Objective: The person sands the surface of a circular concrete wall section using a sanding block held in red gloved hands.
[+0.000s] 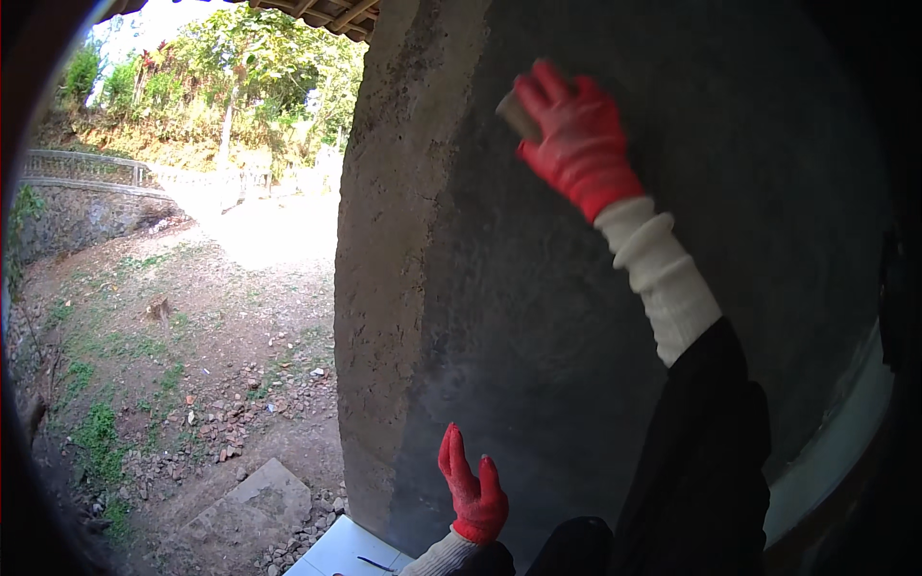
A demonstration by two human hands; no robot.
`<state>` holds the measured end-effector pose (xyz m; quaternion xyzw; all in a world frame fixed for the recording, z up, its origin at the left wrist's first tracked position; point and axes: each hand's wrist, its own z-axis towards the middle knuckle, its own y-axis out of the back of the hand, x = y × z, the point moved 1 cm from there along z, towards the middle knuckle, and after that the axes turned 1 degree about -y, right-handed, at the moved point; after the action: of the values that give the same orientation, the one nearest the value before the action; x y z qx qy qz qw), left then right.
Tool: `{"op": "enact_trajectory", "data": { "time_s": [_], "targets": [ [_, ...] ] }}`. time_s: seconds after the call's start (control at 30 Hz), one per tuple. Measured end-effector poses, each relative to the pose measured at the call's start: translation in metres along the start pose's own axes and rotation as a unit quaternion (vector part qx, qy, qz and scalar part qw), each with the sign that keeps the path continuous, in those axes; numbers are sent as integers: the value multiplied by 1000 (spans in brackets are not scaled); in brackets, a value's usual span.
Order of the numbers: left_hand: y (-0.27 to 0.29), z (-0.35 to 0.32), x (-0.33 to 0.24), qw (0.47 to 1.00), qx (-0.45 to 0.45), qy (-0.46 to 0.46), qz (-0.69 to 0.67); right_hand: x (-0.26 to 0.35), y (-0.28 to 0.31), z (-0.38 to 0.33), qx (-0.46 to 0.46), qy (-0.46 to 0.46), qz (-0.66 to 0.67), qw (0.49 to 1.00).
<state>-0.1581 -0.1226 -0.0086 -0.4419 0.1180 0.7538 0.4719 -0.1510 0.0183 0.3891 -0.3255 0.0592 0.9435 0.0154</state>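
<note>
My right hand (pixel 576 139), in a red-coated glove with a long cream cuff, is raised high against a dark grey cement wall (pixel 557 288). Its fingers are closed over a tan sponge-like block (pixel 520 117), pressed flat to the surface; motion blurs both, and the glove hides most of the block. Low in the view, my left hand (pixel 473 494) wears a matching red glove. Its fingers point up and stand apart, with nothing in them, close to the wall's lower part. Paler cloudy smears mark the wall between the two hands.
A rough, lighter brown strip (pixel 389 259) forms the wall's left edge. White tiles (pixel 351 549) with a thin dark object (pixel 376 564) lie at its foot. Outside on the left are stony ground (pixel 221 355), a concrete slab (pixel 254 504) and a railing (pixel 86 168).
</note>
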Motion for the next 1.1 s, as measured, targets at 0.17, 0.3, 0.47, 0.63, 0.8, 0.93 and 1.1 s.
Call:
{"op": "enact_trajectory", "data": {
  "time_s": [0.17,0.3,0.47,0.63,0.8,0.93,1.1],
  "targets": [
    [-5,2,-2,1000,11,-12,-22,140,-40,-185,316,514,9,797],
    [7,-12,6,1000,25,-2,-9,107,-34,-128,249,411,36,876],
    [12,6,6,1000,6,-8,-21,-4,-19,29,-46,60,-7,997],
    [24,25,6,1000,-15,-17,-2,90,-16,-60,86,120,21,989],
    [31,10,1,999,-16,-28,-22,184,-47,-306,208,466,15,860],
    [33,3,6,1000,-5,-8,-1,138,-58,-264,111,387,-19,915],
    [33,17,9,1000,-5,-19,14,39,-6,-87,73,32,29,996]
  ]
}}
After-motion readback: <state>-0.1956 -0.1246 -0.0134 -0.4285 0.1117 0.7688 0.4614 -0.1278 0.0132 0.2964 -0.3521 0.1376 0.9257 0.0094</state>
